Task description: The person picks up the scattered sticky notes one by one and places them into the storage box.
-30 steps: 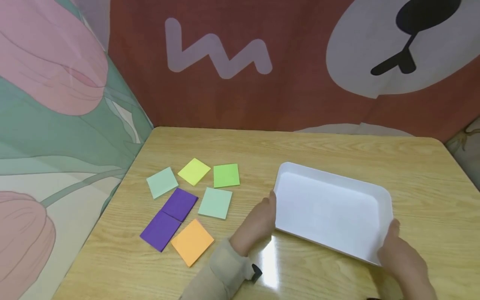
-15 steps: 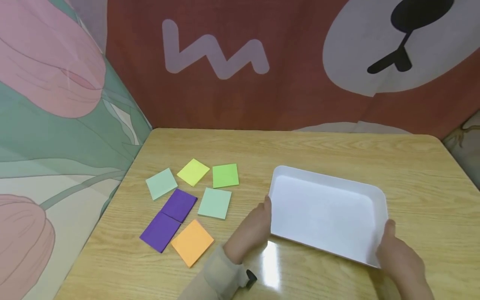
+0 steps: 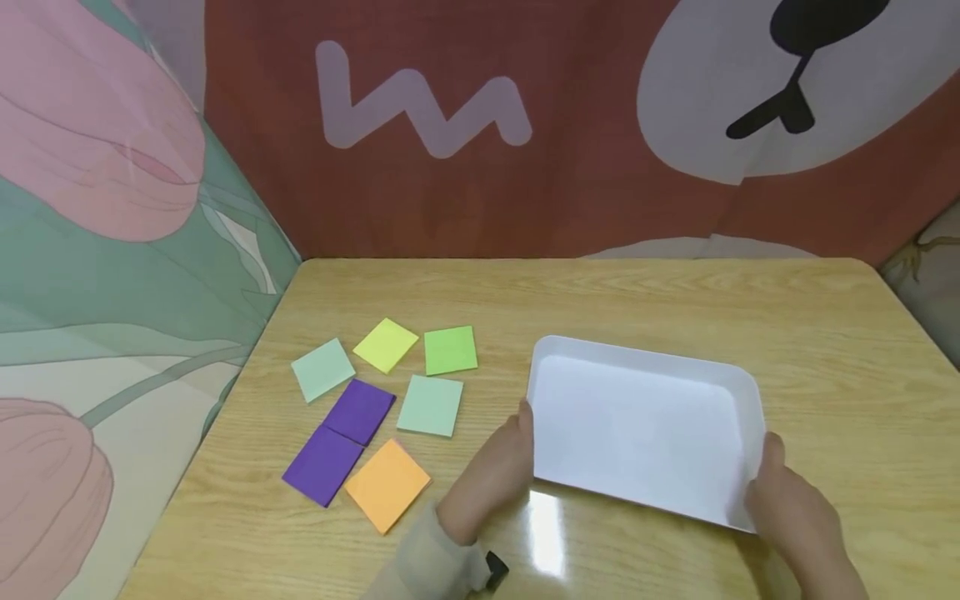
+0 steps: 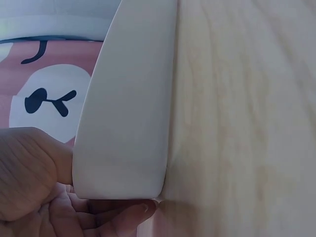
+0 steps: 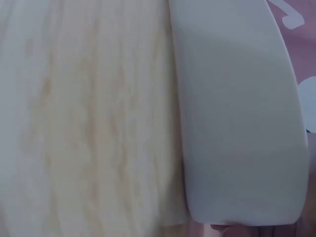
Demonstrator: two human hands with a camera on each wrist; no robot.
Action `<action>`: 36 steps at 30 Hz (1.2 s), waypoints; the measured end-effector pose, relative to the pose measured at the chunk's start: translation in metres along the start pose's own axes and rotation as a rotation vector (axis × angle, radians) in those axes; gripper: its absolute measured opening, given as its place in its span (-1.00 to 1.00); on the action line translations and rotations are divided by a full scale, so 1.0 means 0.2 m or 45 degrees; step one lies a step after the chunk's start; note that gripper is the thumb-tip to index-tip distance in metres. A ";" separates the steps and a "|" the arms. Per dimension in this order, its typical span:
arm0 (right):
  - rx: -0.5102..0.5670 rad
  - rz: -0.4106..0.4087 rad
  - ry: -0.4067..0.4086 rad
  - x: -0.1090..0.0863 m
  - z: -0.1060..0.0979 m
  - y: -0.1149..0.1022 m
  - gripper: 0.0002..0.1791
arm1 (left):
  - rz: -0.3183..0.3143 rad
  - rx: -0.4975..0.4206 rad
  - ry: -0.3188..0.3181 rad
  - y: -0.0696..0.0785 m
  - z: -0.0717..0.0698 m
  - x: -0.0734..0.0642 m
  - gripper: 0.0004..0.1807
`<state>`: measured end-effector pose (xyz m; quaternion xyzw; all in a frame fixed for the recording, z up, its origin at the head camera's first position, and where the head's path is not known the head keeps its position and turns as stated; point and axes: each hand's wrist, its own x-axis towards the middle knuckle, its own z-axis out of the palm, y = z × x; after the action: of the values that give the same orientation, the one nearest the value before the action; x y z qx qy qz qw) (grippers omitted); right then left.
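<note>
A white rectangular tray lies on the wooden table, slightly slanted. At its left short end, my left hand grips the wall, thumb up at the rim. The left wrist view has the tray's outer wall upright, with fingers curled at its end. My right hand holds the opposite end near the front right corner, thumb along the rim. Most of that hand is hidden behind the tray wall in the right wrist view; only bits of fingers show at the bottom.
Left of the tray lie several square sticky-note pads: yellow, green, orange, two pale mint and two purple side by side. Printed cloths hang behind and left of the table.
Both hands have slid the tray left and a little nearer at its left end, so it slants less. The sticky-note pads have stayed put; the head view has shifted slightly.
</note>
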<state>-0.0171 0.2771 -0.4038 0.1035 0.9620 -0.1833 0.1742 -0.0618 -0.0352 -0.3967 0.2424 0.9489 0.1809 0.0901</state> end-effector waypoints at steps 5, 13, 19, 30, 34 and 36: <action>0.012 0.014 0.019 -0.02 0.00 0.01 -0.35 | -0.021 -0.005 -0.006 0.01 0.02 -0.01 -0.49; 0.040 0.019 0.071 -0.07 0.02 -0.02 -0.38 | -0.059 -0.036 -0.006 0.00 0.03 -0.04 -0.42; 0.071 -0.025 0.135 -0.09 0.04 -0.04 -0.37 | -0.050 0.002 0.017 0.00 0.03 -0.05 -0.44; 0.076 -0.043 0.175 -0.06 0.05 -0.06 -0.37 | -0.071 0.006 -0.007 -0.02 -0.01 -0.04 -0.48; 0.071 -0.046 0.167 -0.07 0.05 -0.07 -0.36 | -0.084 -0.023 -0.031 -0.02 -0.01 -0.04 -0.49; 0.072 -0.047 0.170 -0.08 0.05 -0.07 -0.36 | -0.081 -0.036 -0.032 -0.02 -0.01 -0.04 -0.48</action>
<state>-0.0042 0.2582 -0.4015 0.1027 0.9676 -0.2064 0.1032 -0.0576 -0.0422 -0.3960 0.2131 0.9522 0.1884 0.1113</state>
